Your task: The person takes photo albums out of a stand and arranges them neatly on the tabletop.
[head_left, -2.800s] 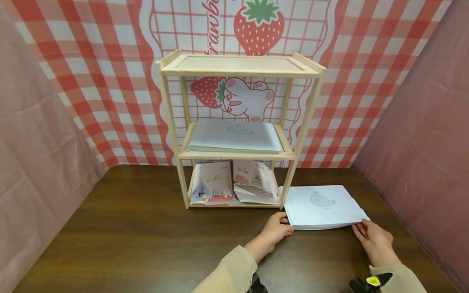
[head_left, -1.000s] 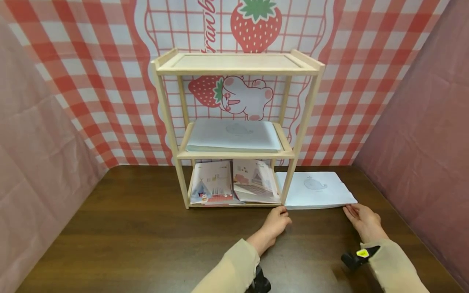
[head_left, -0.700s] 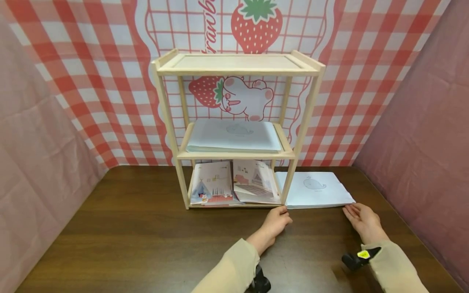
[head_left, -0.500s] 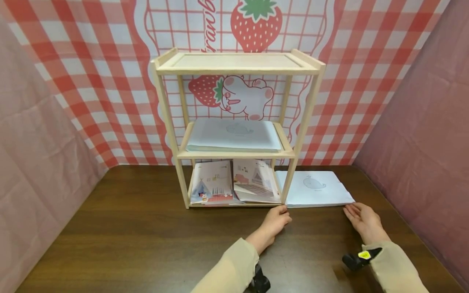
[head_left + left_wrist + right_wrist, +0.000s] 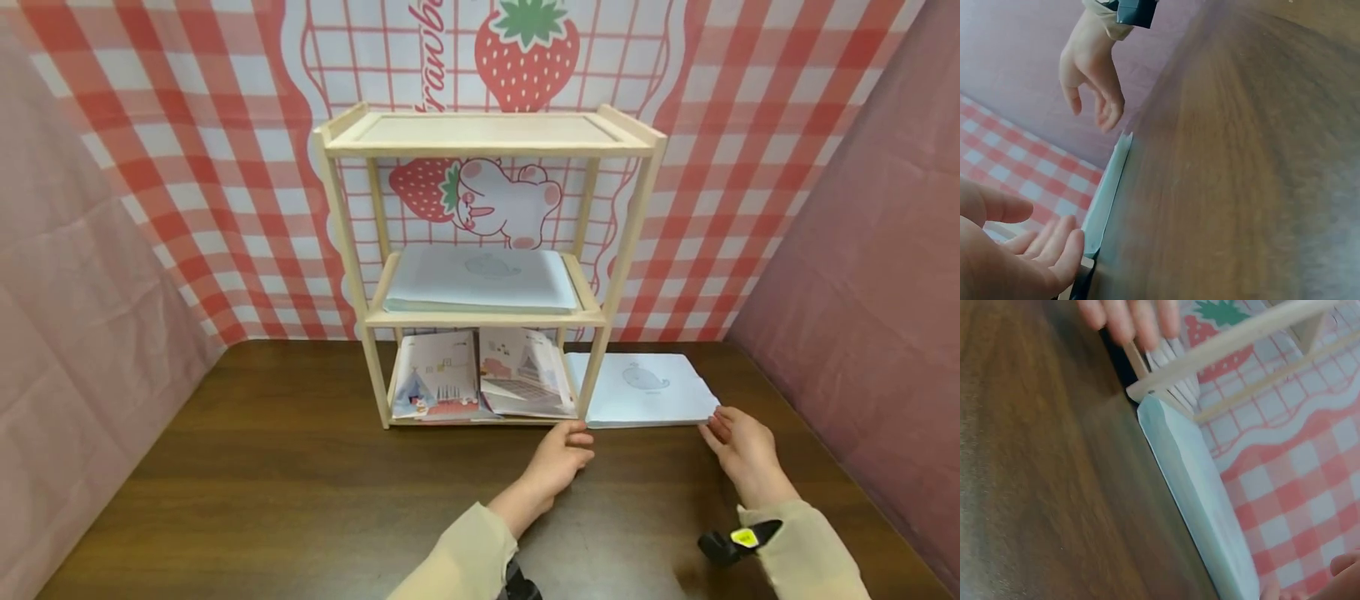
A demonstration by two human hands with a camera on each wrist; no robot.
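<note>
A white pad of paper (image 5: 637, 407) with a small whale drawing lies flat on the table, tucked against the right side of a wooden shelf (image 5: 483, 320). By the shelf's front right foot is my left hand (image 5: 553, 463), its fingers extended near the pad's front left corner; the left wrist view shows these fingers (image 5: 1054, 244) fairly straight and holding nothing. My right hand (image 5: 746, 454) is at the pad's front right corner. Seen from the left wrist, that hand (image 5: 1092, 69) hangs loosely curled just above the corner, apparently not gripping it.
A similar whale pad (image 5: 480, 287) lies on the middle shelf. Two illustrated booklets (image 5: 438, 375) lean side by side on the bottom shelf. Behind stands a red checked strawberry cloth (image 5: 247, 167); pink cloth (image 5: 862, 275) hangs on both sides of the brown table (image 5: 300, 500).
The pad has slid back and left, against the shelf's side. Both hands followed it; the right hand then shifted slightly up at the corner and let go.
</note>
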